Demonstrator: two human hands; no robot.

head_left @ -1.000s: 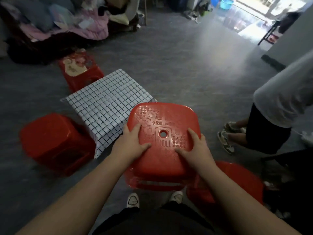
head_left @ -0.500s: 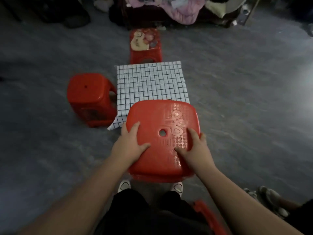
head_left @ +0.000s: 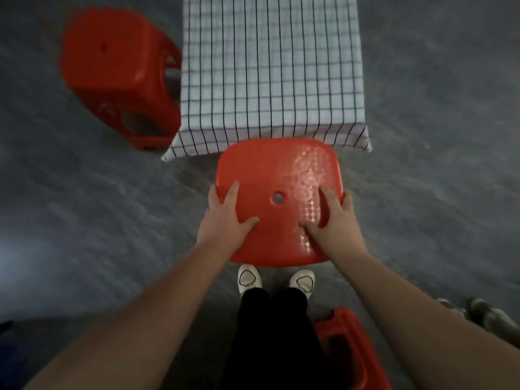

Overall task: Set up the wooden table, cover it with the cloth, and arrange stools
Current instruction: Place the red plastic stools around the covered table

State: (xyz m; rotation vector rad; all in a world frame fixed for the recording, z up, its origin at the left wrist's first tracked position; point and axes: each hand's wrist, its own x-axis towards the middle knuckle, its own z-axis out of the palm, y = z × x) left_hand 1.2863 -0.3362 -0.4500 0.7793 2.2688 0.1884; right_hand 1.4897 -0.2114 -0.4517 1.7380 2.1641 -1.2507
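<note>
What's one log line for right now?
step: arranging stools | left hand, right hand: grip held stool | checked cloth: spread, draped | side stool: beside cloth

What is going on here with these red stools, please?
A person grips a red stool by its seat edges with the left hand and right hand, at the near side of the cloth-covered table. A second stool stands at the table's left side; a third stool is beside the person's right leg.
</note>
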